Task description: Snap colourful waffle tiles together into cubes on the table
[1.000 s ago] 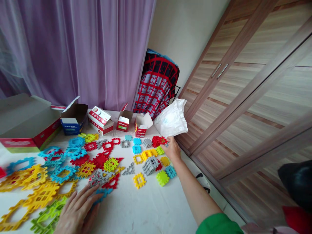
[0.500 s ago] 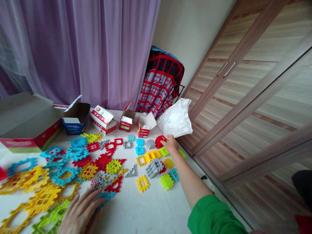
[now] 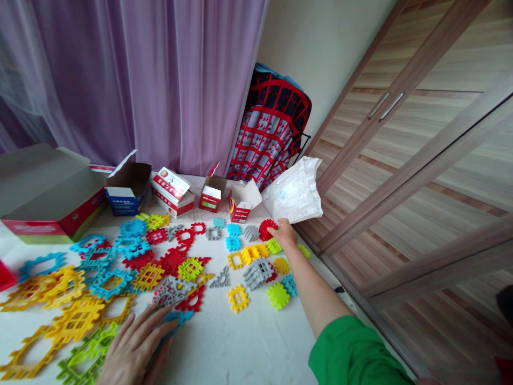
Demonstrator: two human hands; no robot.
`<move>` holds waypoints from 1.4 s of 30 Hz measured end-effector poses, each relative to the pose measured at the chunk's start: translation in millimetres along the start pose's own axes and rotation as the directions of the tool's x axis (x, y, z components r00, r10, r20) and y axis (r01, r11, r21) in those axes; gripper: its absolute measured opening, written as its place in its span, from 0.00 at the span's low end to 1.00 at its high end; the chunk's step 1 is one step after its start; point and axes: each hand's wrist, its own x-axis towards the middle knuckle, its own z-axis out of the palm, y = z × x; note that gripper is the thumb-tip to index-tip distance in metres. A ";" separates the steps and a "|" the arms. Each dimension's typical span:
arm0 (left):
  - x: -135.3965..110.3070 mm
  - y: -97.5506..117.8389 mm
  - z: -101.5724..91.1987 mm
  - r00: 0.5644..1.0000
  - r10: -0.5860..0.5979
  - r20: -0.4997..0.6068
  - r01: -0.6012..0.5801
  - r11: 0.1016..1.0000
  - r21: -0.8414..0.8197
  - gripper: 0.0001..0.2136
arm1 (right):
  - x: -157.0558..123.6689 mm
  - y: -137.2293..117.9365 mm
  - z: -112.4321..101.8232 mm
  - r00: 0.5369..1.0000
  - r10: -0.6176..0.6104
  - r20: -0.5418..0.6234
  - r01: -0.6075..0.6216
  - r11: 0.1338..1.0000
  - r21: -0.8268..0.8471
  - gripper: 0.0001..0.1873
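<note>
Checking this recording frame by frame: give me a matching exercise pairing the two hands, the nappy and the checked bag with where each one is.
1. Right hand
2. Left hand
3. White nappy
4. Red-and-black checked bag

A. Beside a small box
B. Beyond the table's far edge
C. On a red block
D. Against a blue piece

Right pairs: 1-C, 2-D, 3-A, 4-B.
</note>
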 end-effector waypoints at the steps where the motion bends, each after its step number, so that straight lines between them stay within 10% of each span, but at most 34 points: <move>1: -0.5 0.1 0.0 1.000 -0.004 0.004 0.004 1.000 -0.004 0.13 | 0.0 0.8 0.8 1.000 -0.001 0.000 0.001 1.000 0.001 0.26; 42: -3.2 2.9 -0.7 0.998 -0.033 0.052 0.035 0.999 -0.040 0.13 | 2.4 11.3 3.5 0.996 -0.043 0.075 0.048 0.997 -0.066 0.27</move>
